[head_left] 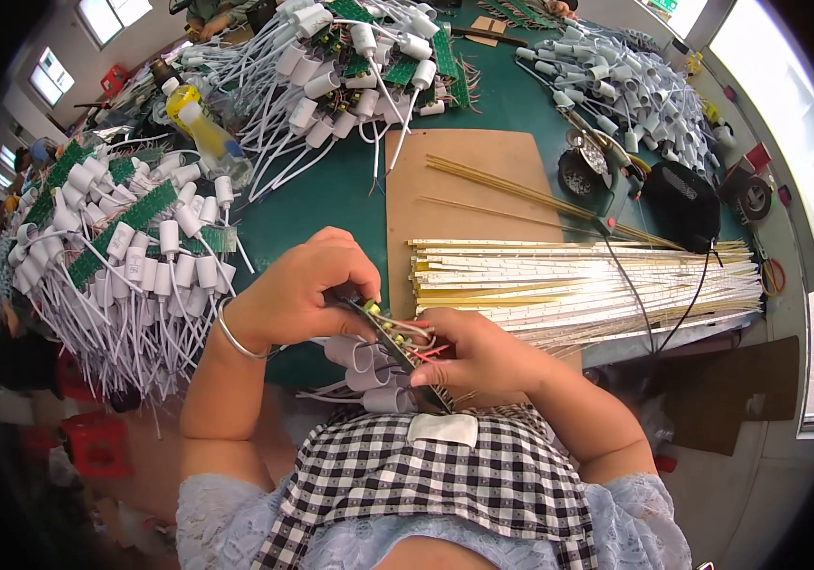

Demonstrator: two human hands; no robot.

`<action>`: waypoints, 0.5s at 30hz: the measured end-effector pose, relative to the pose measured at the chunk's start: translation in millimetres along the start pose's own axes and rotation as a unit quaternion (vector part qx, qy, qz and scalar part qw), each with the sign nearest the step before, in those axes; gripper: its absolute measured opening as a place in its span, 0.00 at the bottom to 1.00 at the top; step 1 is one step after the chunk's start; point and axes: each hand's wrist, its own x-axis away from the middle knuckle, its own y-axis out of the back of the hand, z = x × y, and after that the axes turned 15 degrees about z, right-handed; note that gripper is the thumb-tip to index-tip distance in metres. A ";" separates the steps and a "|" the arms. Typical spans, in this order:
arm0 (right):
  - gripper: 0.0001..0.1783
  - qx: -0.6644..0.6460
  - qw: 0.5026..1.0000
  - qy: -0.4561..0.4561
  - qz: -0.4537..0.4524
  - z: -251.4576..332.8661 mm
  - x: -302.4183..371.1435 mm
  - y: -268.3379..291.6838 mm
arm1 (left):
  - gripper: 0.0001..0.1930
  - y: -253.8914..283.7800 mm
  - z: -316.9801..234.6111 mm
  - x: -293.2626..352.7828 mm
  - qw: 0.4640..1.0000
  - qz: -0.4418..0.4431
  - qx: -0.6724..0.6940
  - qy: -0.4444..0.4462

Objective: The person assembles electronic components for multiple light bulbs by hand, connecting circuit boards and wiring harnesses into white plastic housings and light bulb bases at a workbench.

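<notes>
My left hand and my right hand both grip one narrow green circuit board held close to my body, at the near edge of the green table. Red and white wires hang from the board, along with several white cylindrical sockets just below it. My left fingers pinch the board's upper end, and a silver bangle circles that wrist. My right fingers hold its lower end, just above a checked apron.
A stack of long white-and-gold strips lies right of my hands on a brown board. Heaps of wired sockets on green boards lie at left, top and top right. A yellow bottle and a black device stand nearby.
</notes>
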 end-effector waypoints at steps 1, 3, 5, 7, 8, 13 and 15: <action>0.19 -0.006 1.000 0.000 0.002 4.8 1.2 1.3 | 0.17 -2.0 1.2 0.9 0.998 0.005 0.005 -0.055; 0.18 0.032 0.998 0.007 0.058 7.5 2.7 2.2 | 0.17 -3.5 -0.4 1.4 0.998 0.010 0.014 -0.063; 0.15 -0.002 0.997 0.041 0.058 -1.2 3.7 0.7 | 0.16 -3.8 -2.2 2.0 0.993 0.021 0.023 -0.110; 0.12 -0.060 0.994 0.039 0.082 -2.1 5.4 2.2 | 0.15 -3.2 -4.9 2.1 0.994 0.026 0.024 -0.106; 0.09 0.012 0.991 0.130 0.036 -9.1 3.4 -3.1 | 0.14 -3.0 -6.4 2.6 0.994 0.030 0.023 -0.104; 0.07 0.225 0.947 0.228 -0.031 1.5 8.1 -11.0 | 0.11 -0.5 -14.8 10.2 0.990 0.063 -0.029 -0.121; 0.06 0.224 0.948 0.224 -0.004 12.3 21.2 -10.0 | 0.10 -4.6 -22.1 16.5 0.990 0.063 -0.035 -0.124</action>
